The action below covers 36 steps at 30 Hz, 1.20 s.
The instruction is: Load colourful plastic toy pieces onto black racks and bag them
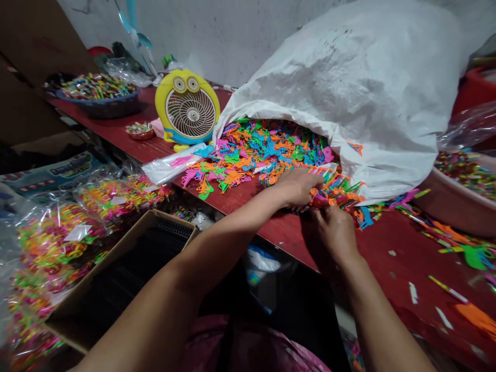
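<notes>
A row of small colourful plastic sticks with round orange ends (335, 196) lies near the front edge of the red table, between my two hands. My left hand (300, 187) is closed over the left part of this row, its fingertips partly hidden. From the front, my right hand (336, 230) grips the underside of the row, with its fingers mostly out of sight beneath the sticks. Right behind them, a heap of flat plastic toy pieces (267, 147) in orange, blue, green and pink spills from the mouth of a big white sack (368, 88).
A yellow fan (192, 106) stands left of the sack, beside a clear plastic bag stack (170, 166). Farther left is a blue basin (101, 103) of sticks. A pink tub (461, 199) stands right. Below lie a cardboard box (155, 214) and filled clear bags (58, 243).
</notes>
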Each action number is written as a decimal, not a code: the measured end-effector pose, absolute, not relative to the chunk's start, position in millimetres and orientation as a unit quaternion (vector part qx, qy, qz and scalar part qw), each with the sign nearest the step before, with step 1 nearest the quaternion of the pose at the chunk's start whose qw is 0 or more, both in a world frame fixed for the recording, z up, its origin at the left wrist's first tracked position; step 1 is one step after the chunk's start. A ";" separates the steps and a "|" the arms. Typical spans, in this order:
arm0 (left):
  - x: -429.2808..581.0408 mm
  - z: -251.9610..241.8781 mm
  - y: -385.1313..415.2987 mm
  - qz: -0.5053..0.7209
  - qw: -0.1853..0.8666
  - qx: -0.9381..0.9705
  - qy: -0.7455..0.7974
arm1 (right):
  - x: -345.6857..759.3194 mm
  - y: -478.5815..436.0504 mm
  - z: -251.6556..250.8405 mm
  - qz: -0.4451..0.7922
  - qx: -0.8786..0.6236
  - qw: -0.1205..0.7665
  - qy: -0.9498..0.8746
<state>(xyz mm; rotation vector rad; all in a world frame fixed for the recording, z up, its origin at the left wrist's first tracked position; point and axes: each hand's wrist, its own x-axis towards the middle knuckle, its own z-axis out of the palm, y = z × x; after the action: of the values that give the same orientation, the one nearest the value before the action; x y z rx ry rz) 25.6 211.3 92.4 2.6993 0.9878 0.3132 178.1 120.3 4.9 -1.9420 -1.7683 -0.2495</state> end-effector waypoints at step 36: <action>27.8 94.6 213.3 0.090 0.141 0.928 0.334 | 167.7 117.8 11.5 -0.144 -0.729 0.227 -0.629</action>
<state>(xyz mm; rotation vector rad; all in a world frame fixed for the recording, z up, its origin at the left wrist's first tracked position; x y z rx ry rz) 27.8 213.3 94.6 2.6794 0.9636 0.2591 167.7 117.8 11.5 -2.0089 -1.7330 -0.3979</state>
